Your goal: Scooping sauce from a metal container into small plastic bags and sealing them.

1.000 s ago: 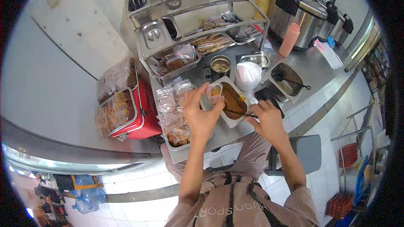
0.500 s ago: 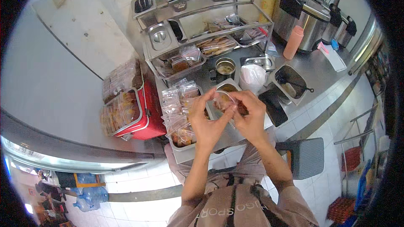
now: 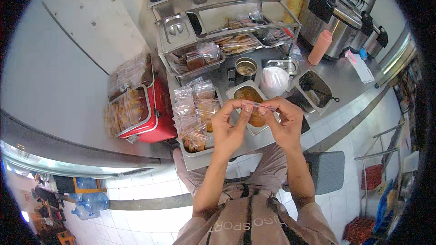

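Observation:
Stretched between my two hands is a small clear zip-top bag (image 3: pixel 258 105), its top edge drawn into a nearly straight line. My left hand (image 3: pixel 228 130) pinches one end of that edge between thumb and forefinger. At the other end my right hand (image 3: pixel 287 128) pinches in the same way. Below the fingers stands a steel pan of orange-brown sauce (image 3: pixel 255 120). Left of my left hand, a long steel tray (image 3: pixel 201 153) holds several filled zip-top bags (image 3: pixel 196 104). The body of the bag in my hands is hard to see.
A steel mug (image 3: pixel 245 70) and a white-wrapped container (image 3: pixel 274 81) stand behind the pan. A pan with a ladle (image 3: pixel 314 91) and a pink squeeze bottle (image 3: pixel 320 47) are to the right. A red cooler (image 3: pixel 161 115) with bagged food sits left; a steel rack (image 3: pixel 181 50) stands behind.
The bag's mouth was rounded and open between my fingers; now its edge is drawn straight. My hands have moved apart, the right one further right. The view has shifted slightly.

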The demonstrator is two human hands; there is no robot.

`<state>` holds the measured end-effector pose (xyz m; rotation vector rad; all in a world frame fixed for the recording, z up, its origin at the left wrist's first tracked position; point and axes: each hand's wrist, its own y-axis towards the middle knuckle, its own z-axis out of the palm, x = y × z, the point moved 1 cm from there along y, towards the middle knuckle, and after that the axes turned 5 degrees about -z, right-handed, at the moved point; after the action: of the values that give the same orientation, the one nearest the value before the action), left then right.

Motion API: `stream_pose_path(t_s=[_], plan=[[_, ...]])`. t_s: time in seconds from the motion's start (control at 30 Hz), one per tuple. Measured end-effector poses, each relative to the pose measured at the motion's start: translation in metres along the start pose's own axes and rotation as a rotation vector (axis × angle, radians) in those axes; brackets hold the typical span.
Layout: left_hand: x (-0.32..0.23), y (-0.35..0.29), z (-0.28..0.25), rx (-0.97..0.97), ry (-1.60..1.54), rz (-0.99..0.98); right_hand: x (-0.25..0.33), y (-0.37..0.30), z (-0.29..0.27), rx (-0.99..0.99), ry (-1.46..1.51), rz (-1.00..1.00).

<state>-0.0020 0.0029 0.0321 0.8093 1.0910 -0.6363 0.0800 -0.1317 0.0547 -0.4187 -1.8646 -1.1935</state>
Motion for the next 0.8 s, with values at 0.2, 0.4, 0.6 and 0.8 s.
stream_pose_path(t_s=[0.2,0.4,0.6,0.8], plan=[[-0.006,-0.003,0.002,0.014,0.138,0.076,0.007,0.0,0.001,0.015,-0.013,0.04],[-0.003,-0.009,0.003,-0.055,0.134,0.127,0.005,0.0,0.003,-0.023,-0.042,-0.018],[0.004,-0.023,0.007,-0.054,0.14,0.17,0.012,-0.009,-0.013,0.101,-0.113,0.046],[0.013,-0.042,-0.003,-0.046,0.136,0.223,0.014,-0.015,-0.021,0.226,-0.209,0.003]])
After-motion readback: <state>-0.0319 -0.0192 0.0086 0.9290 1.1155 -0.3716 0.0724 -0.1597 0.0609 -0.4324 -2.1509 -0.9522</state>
